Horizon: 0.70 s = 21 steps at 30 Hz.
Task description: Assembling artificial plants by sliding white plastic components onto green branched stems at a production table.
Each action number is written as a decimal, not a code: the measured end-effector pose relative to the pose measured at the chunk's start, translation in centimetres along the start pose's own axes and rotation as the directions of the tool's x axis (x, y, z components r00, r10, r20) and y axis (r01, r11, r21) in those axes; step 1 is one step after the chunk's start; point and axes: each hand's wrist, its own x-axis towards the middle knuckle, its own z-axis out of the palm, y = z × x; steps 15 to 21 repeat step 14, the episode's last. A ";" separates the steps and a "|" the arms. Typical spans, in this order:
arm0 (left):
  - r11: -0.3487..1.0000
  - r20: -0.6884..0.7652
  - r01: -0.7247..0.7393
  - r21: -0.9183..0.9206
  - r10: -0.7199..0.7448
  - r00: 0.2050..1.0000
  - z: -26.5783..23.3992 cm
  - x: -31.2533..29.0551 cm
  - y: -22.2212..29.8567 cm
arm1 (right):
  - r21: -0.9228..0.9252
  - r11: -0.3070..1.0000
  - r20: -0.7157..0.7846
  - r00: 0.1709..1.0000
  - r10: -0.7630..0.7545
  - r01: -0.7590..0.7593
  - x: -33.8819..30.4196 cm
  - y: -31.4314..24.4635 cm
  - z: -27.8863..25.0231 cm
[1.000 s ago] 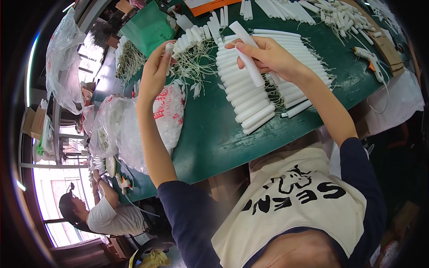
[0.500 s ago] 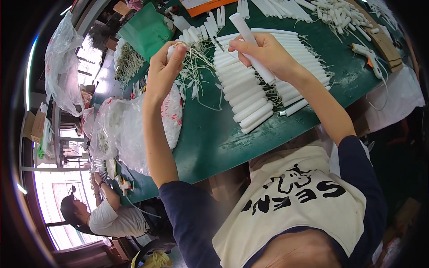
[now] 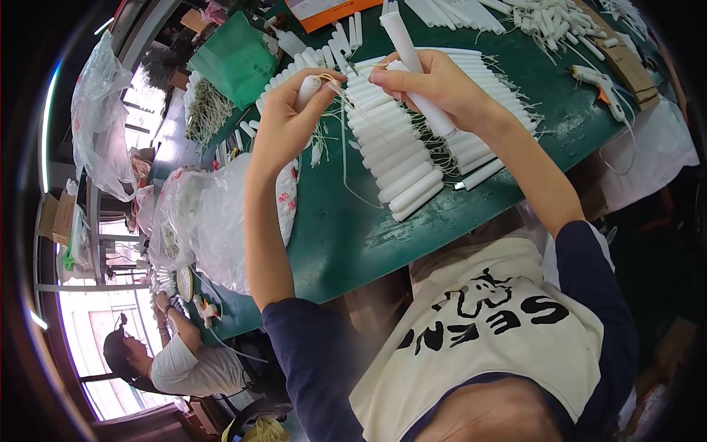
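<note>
My left hand is closed round a short white cylinder. Thin pale wires trail from its fingertips toward the table. A long white tube slants through my right hand, its lower end showing below the fingers. The thumb and forefinger of that hand pinch something small beside the tube, too small to make out. Both hands hover over the far part of the green table, fingertips a short gap apart. Below them lie rows of white tubes side by side, with wires at their ends.
On the green table are a glue gun at the right, a heap of short wired white pieces and clear plastic bags at the left. A green bag stands at the back. A co-worker sits at the lower left.
My left hand has moved slightly right and turned, bringing the short cylinder and its wires nearer my right hand. The long tube stays in my right hand.
</note>
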 end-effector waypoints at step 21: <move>0.768 -0.085 -0.145 0.623 0.251 0.964 2.0 -0.1 2.2 | 0.016 0.996 0.018 0.996 0.086 -0.086 -0.2 0.3 -0.7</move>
